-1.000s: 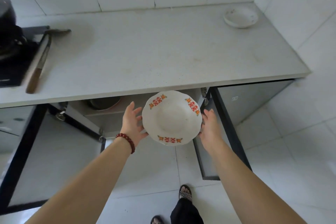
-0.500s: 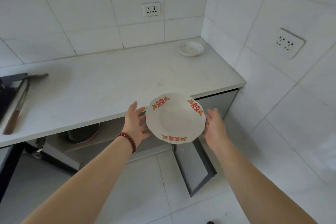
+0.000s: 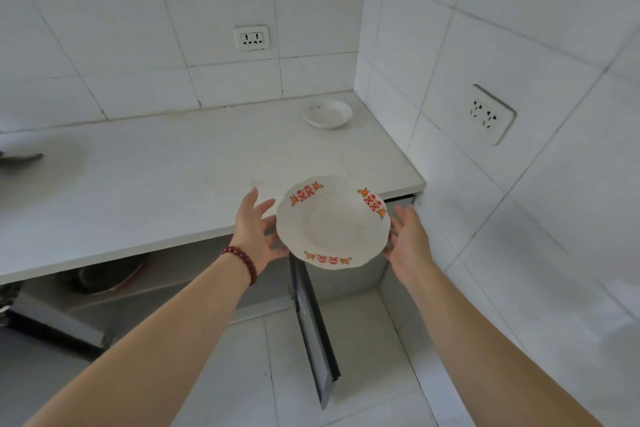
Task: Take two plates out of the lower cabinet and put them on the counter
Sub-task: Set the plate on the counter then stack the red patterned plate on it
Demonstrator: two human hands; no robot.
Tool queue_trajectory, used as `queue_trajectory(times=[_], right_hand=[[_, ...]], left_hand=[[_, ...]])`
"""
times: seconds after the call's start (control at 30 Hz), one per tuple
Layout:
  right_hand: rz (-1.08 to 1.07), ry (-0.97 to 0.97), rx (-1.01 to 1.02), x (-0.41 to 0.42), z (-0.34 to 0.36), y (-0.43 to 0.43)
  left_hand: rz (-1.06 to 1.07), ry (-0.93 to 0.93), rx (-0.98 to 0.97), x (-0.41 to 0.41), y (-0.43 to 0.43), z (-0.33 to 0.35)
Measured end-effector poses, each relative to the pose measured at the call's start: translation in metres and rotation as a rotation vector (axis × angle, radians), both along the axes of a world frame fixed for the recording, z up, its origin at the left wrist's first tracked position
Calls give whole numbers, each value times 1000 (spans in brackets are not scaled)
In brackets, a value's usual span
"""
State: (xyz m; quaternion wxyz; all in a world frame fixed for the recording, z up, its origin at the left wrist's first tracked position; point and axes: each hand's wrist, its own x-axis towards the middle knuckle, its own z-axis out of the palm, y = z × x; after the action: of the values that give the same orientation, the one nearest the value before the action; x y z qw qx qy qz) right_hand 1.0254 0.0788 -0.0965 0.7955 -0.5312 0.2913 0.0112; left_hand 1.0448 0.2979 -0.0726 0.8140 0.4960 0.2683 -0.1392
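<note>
both arms stretched forward | left hand (image 3: 254, 234) and right hand (image 3: 408, 241) spread, cupping opposite rims of patterned plate (image 3: 332, 220) | held just above counter (image 3: 156, 184) edge, tilted slightly

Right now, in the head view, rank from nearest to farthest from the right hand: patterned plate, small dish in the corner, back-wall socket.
1. Patterned plate, held at its rim by the right hand.
2. Small dish, on the counter's far right corner.
3. Back-wall socket, above the counter.
</note>
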Motion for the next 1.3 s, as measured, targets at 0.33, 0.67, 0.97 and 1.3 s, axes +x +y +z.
queue_trajectory(times=[0.33, 0.67, 0.97, 1.3], right_hand=[[-8, -27, -2, 84, 12, -8], [6, -26, -27, 182, 15, -16], [119, 14, -59, 303, -2, -35], [194, 60, -113, 447, -38, -52]], left_hand=[[-24, -72, -21, 80, -4, 13], [-55, -108, 43, 167, -5, 17], [11, -51, 55, 266, -22, -6], [55, -2, 58, 391, -49, -43]])
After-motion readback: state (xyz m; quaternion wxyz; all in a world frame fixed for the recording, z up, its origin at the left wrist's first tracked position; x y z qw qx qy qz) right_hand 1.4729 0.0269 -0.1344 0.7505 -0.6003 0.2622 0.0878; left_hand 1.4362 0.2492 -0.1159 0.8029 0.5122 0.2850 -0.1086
